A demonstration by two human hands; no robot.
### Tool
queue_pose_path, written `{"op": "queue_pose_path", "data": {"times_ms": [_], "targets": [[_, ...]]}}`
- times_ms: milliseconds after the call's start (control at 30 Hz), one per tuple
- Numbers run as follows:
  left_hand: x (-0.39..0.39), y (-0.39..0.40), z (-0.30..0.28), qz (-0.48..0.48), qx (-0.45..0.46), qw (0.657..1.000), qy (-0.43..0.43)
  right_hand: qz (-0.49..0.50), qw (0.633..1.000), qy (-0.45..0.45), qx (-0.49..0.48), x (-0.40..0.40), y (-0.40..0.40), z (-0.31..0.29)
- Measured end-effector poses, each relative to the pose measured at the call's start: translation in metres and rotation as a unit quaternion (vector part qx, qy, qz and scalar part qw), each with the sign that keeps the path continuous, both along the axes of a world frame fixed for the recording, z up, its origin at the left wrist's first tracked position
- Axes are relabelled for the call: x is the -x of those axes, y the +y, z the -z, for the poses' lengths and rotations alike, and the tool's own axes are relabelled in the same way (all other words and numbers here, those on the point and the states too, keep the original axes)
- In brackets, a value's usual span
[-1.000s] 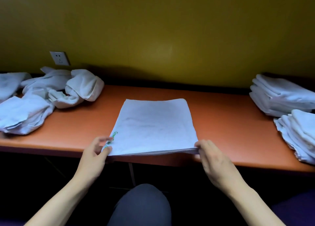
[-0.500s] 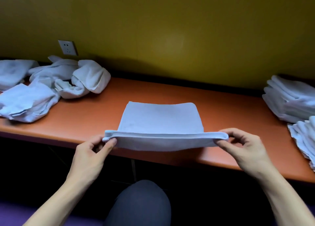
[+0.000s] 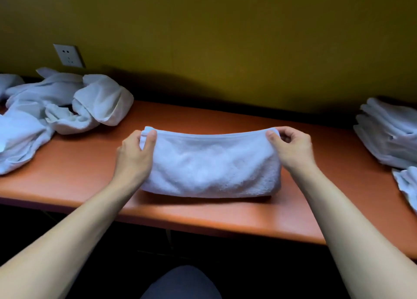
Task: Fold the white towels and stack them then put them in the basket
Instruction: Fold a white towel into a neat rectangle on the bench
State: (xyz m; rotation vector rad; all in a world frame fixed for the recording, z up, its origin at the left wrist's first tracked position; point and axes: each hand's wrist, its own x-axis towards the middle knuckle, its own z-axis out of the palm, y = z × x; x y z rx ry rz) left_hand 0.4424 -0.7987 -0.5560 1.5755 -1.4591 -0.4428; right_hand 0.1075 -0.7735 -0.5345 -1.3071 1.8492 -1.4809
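Lying folded on the orange table, the white towel is being pinched at its far corners by the left hand and right hand. Beyond, crumpled towels and folded stacks are being cropped by the frame edges.

Both forearms stretched forward and slightly inward, left hand and right hand level, thumbs and curled fingers pinching the towel at its far corners.
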Motion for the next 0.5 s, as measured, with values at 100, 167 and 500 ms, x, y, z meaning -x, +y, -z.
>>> {"op": "queue_pose_path", "data": {"times_ms": [100, 167, 500], "targets": [[0.006, -0.032, 0.004, -0.015, -0.018, 0.999, -0.025, 0.025, 0.999, 0.017, -0.024, 0.004, -0.033, 0.014], [0.007, -0.047, 0.011, -0.021, -0.040, 0.998, -0.044, 0.036, 0.998, 0.033, -0.042, 0.006, -0.047, 0.022], [0.007, 0.003, 0.028, 0.081, 0.129, 0.947, -0.283, 0.082, 0.975, 0.149, -0.140, 0.002, -0.014, 0.038]]}}
